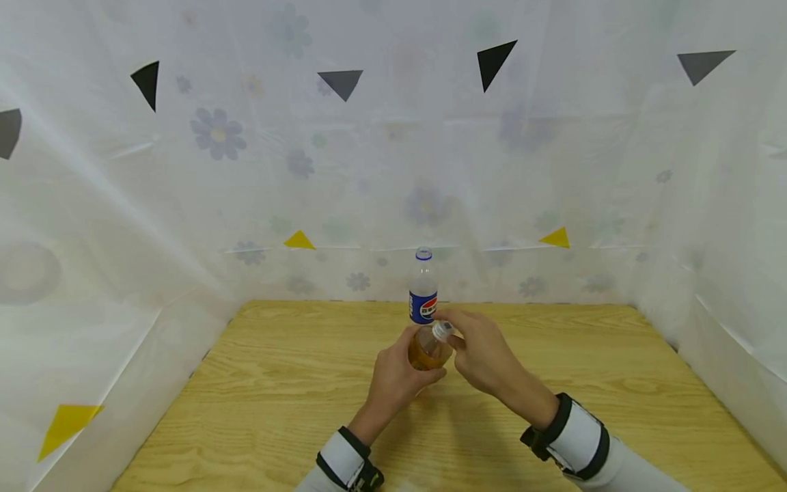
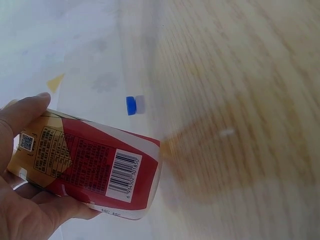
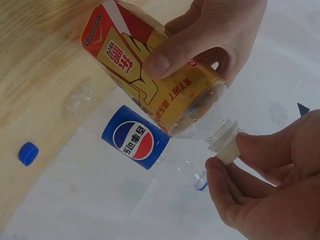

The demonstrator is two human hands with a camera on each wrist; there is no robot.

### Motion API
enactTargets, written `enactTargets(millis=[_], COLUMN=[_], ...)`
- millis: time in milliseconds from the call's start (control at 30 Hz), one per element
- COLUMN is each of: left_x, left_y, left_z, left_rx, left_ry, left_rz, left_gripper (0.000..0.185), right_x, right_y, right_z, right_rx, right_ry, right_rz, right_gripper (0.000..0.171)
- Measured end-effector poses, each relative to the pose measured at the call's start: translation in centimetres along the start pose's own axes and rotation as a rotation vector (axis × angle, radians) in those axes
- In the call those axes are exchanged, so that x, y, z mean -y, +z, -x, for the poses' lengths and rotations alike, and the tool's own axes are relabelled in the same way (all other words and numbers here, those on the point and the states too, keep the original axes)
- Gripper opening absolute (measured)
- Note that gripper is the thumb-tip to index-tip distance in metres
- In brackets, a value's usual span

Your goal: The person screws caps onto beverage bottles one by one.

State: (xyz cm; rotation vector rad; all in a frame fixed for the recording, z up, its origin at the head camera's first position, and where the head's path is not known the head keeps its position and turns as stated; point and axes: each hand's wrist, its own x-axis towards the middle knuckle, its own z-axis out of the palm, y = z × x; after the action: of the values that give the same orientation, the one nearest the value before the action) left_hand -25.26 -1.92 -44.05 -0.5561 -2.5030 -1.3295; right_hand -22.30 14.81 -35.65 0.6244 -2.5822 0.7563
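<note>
My left hand (image 1: pixel 396 362) grips a plastic bottle (image 1: pixel 426 354) of amber drink, tilted with its neck toward the right, above the middle of the wooden table (image 1: pixel 277 383). Its red and yellow label (image 2: pixel 95 165) with a barcode shows in the left wrist view, where the left hand (image 2: pixel 17 200) wraps round it. My right hand (image 1: pixel 461 342) pinches the bottle's white cap (image 1: pixel 442 330) between thumb and fingers. In the right wrist view the right hand (image 3: pixel 250 172) holds the cap (image 3: pixel 227 146), and the left hand (image 3: pixel 215 35) clasps the bottle (image 3: pixel 135 65).
A clear Pepsi bottle (image 1: pixel 423 290) with a blue label (image 3: pixel 135 137) stands upright just behind the hands, near the table's far edge. A loose blue cap (image 3: pixel 28 153) lies on the table. White flowered curtains (image 1: pixel 184 205) close in the table on three sides.
</note>
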Motion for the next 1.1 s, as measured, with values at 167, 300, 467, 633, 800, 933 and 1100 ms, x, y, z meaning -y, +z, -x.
enactTargets(millis=[167, 300, 467, 633, 800, 933, 1100], left_x=[0.11, 0.04, -0.10, -0.14, -0.06, -0.11, -0.18], left_y=[0.00, -0.08, -0.10, -0.07, -0.06, -0.01, -0.19], left_z=[0.00, 0.03, 0.09, 0.07, 0.00, -0.12, -0.13], left_rx=[0.000, 0.003, 0.013, 0.015, 0.017, 0.020, 0.020], left_ry=[0.006, -0.002, -0.016, -0.019, -0.017, -0.022, -0.019], left_rz=[-0.006, -0.001, 0.019, 0.011, 0.006, 0.002, 0.001], left_gripper=[0.073, 0.073, 0.074, 0.073, 0.073, 0.072, 0.071], right_x=[-0.06, 0.00, -0.02, -0.35, -0.62, -0.60, -0.31], right_y=[0.18, 0.22, 0.22, 0.41, 0.55, 0.58, 0.56], right_z=[0.02, -0.05, -0.12, -0.31, -0.43, -0.44, -0.29], right_rx=[0.002, -0.008, -0.022, -0.072, -0.097, -0.094, -0.082], right_ry=[0.015, 0.024, 0.042, 0.028, 0.025, 0.025, 0.042], right_rz=[-0.001, -0.005, 0.002, 0.028, 0.038, 0.045, 0.081], right_gripper=[0.045, 0.036, 0.026, 0.014, 0.017, 0.017, 0.033])
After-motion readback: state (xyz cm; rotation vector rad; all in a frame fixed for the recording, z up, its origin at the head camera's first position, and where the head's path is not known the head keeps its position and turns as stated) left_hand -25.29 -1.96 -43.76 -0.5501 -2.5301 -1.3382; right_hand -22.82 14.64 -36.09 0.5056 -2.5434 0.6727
